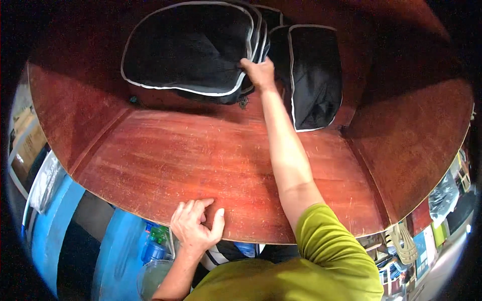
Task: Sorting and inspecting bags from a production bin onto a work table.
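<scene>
**Right hand on the stack at the far side of the table**

We see our right hand (258, 72) stretched well forward across the reddish wooden table (165, 160), arm nearly straight, with the fingers closed onto the near right corner of a stack of black fabric pieces (188, 45) edged in white piping. The pinch sits where the layered edges fan out, so the hand appears to have hold of the top layers there, though we cannot tell how many. The stack lies ahead and to the left of that hand, its long axis running roughly left to right along the far part of the table.

Just to the right of the hand lies a second black piece with white piping (316, 75), its long axis pointing toward us; its inner edge is very close to the hand.

Our left hand (196, 226) rests on the near edge of the table, fingers loosely curled, holding nothing, well apart from the fabric. The right hand is by far the nearer to the stack.

Below the table edge we make out a green-capped bottle (155, 241).
</scene>
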Action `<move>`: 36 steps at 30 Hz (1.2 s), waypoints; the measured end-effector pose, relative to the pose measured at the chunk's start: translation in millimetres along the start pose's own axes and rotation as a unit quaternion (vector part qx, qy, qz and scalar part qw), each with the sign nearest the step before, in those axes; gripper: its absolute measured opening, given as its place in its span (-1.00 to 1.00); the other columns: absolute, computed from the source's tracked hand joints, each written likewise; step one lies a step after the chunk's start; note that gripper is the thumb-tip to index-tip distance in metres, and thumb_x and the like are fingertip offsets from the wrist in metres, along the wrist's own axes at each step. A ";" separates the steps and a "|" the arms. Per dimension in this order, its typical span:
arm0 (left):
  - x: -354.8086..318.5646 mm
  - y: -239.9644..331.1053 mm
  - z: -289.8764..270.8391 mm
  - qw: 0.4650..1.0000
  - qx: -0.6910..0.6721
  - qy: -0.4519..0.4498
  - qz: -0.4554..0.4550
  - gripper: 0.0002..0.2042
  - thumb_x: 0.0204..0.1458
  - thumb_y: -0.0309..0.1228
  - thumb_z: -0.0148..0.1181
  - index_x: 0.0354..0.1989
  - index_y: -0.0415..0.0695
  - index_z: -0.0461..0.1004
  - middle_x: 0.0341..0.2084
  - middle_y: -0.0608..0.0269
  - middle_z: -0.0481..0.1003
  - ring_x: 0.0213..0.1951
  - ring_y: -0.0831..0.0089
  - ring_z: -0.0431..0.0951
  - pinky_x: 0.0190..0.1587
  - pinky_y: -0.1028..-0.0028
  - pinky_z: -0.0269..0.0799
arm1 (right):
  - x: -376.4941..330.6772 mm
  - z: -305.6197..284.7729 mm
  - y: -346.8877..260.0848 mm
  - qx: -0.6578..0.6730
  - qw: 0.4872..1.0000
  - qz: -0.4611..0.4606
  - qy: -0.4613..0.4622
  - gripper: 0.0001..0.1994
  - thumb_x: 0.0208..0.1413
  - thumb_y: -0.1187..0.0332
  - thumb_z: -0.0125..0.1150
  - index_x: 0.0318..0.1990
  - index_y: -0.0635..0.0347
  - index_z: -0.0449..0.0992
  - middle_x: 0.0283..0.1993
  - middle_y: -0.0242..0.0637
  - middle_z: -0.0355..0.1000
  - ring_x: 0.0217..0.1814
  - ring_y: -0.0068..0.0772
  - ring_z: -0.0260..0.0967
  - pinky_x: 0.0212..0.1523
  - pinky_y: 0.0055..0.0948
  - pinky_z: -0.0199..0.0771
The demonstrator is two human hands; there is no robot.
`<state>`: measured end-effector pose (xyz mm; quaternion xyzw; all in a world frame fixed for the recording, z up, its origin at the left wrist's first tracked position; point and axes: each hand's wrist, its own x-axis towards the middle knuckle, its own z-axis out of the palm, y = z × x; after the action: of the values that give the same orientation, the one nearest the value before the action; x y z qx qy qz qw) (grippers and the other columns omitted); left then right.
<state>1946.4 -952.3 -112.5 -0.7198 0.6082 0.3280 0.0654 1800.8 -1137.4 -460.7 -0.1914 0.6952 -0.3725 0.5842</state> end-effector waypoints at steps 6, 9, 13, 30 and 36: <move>-0.7 -2.0 0.4 1.000 0.011 -0.004 -0.002 -0.77 -0.12 -0.19 0.39 -0.34 -0.01 0.59 -0.67 0.37 0.34 -0.56 0.30 0.39 -0.46 0.32 0.31 | 28.9 -73.0 8.2 -0.290 0.910 -0.235 0.183 -0.28 -0.19 -0.01 0.62 0.00 0.40 0.50 -0.10 0.04 0.56 -0.02 0.04 0.53 0.09 -0.14 0.47; -0.4 -1.1 -1.2 1.000 0.001 0.008 -0.008 -0.75 -0.13 -0.14 0.40 -0.35 0.00 0.61 -0.67 0.37 0.36 -0.53 0.30 0.42 -0.43 0.32 0.35 | 10.7 -120.9 21.9 -0.431 0.773 -0.379 0.269 -0.39 -0.18 0.05 0.58 -0.06 0.24 0.47 -0.11 -0.09 0.44 0.02 0.04 0.39 0.02 -0.09 0.42; 5.0 2.1 6.3 0.998 -0.031 0.044 0.038 -0.79 -0.13 -0.23 0.41 -0.37 -0.03 0.58 -0.70 0.37 0.31 -0.60 0.32 0.36 -0.45 0.33 0.29 | 9.2 -225.3 49.2 -0.475 0.861 -0.052 0.172 -0.66 0.02 0.09 0.38 -0.14 0.07 0.57 -0.17 -0.07 0.58 -0.09 0.01 0.56 -0.05 -0.05 0.53; -9.5 -12.9 -7.0 0.999 0.016 0.052 -0.002 -0.74 -0.11 -0.10 0.37 -0.35 0.00 0.60 -0.48 0.23 0.56 -0.39 0.15 0.54 -0.29 0.25 0.47 | -187.0 -3.1 -248.7 -0.515 0.688 -0.445 -0.249 -0.79 -0.07 0.33 0.30 -0.31 0.11 0.40 -0.50 -0.17 0.45 -0.34 -0.01 0.51 0.33 0.00 0.34; 8.1 13.2 8.3 0.997 -0.031 0.061 0.044 -0.71 -0.13 -0.09 0.39 -0.34 0.00 0.63 -0.51 0.22 0.54 -0.40 0.15 0.53 -0.31 0.26 0.46 | 20.6 20.7 -37.7 -0.608 0.566 -0.411 -0.376 -0.73 0.06 0.21 0.25 -0.08 0.01 0.60 -0.08 -0.25 0.58 0.11 -0.16 0.50 0.52 0.17 -0.09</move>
<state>1931.4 -958.3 -119.4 -0.7131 0.6313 0.3047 -0.0088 1809.2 -1182.4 -447.4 -0.8894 0.3216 0.0434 0.3221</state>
